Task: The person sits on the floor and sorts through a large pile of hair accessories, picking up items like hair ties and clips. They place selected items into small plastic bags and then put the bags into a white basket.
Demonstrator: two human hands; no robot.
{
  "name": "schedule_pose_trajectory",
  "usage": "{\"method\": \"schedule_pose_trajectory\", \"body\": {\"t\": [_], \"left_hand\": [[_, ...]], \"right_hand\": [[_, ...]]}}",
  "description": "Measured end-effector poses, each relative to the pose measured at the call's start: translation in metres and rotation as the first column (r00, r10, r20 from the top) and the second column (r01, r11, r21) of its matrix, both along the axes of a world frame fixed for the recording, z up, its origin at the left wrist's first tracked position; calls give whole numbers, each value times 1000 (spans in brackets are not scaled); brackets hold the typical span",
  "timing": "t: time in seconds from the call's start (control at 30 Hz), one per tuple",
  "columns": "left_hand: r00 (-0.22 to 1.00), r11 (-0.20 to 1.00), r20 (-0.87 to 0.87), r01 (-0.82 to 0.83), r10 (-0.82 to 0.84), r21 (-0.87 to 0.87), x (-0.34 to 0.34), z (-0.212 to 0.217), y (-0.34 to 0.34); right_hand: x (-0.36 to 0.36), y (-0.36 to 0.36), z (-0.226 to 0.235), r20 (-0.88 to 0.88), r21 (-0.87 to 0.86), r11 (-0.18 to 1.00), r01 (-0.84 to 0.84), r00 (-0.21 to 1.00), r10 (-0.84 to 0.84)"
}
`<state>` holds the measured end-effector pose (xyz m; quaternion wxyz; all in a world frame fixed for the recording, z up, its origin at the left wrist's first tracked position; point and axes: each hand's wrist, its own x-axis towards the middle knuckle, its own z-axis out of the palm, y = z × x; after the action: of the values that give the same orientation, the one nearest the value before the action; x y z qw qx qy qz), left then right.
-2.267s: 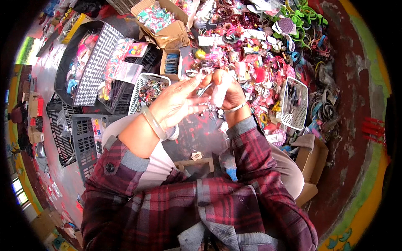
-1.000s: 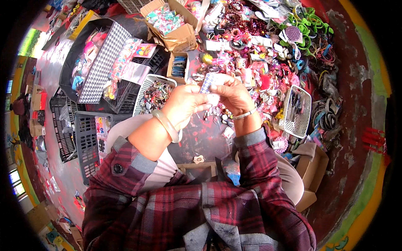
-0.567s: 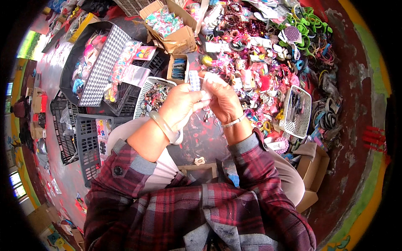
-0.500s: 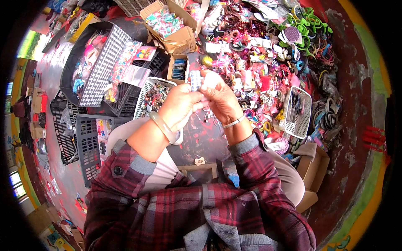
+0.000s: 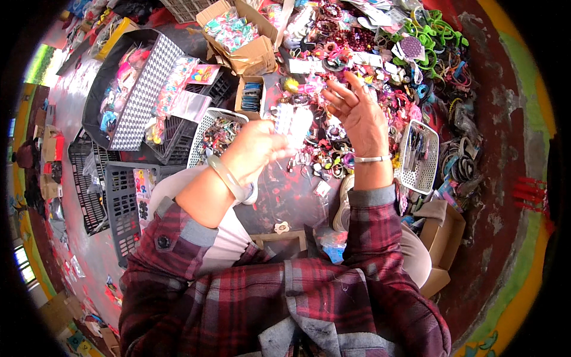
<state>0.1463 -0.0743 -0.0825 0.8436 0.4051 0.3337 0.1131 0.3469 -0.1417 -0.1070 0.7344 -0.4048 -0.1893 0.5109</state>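
Observation:
My left hand point(image 5: 253, 149) is closed on white cards point(image 5: 291, 124), which fan out a little past its fingertips; bluish marks show on one of them, too small to make out. Off to the right, my right hand point(image 5: 364, 125) is raised above a heap of hair accessories point(image 5: 375, 89), fingers apart and bent a little, with nothing seen in it. The heap mixes pink, red and dark pieces, with green headbands point(image 5: 437, 38) at its far right. A white basket of small mixed pieces point(image 5: 213, 140) stands just left of my left hand.
A small box of blue packets point(image 5: 251, 95) and a carton of wrapped pieces point(image 5: 241, 33) stand ahead. At the left are a houndstooth-sided bin point(image 5: 146, 98) and black crates point(image 5: 125, 202). On the right are a white basket point(image 5: 421, 163) and an open cardboard box point(image 5: 446, 238).
My right hand has let go of the cards and moved right, its fingers spreading. The cards stay in my left hand, now fanned and slightly lower.

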Motion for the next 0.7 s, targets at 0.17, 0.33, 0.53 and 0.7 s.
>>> {"method": "schedule_pose_trajectory", "body": {"t": [0.17,0.33,0.53,0.7], "left_hand": [[993,999,107,-53,53,-2,9,9,1],[995,998,75,60,-60,-2,7,14,-5],[981,994,178,-92,82,52,19,25,1],[967,983,234,-132,99,130,28,43,-4]], "right_hand": [[-49,3,1,280,-15,941,-338,902,328],[-33,11,10,306,-58,997,59,951,-39],[-12,-5,28,281,-99,955,-281,912,297],[-44,4,46,139,-74,936,-343,926,351]]}}
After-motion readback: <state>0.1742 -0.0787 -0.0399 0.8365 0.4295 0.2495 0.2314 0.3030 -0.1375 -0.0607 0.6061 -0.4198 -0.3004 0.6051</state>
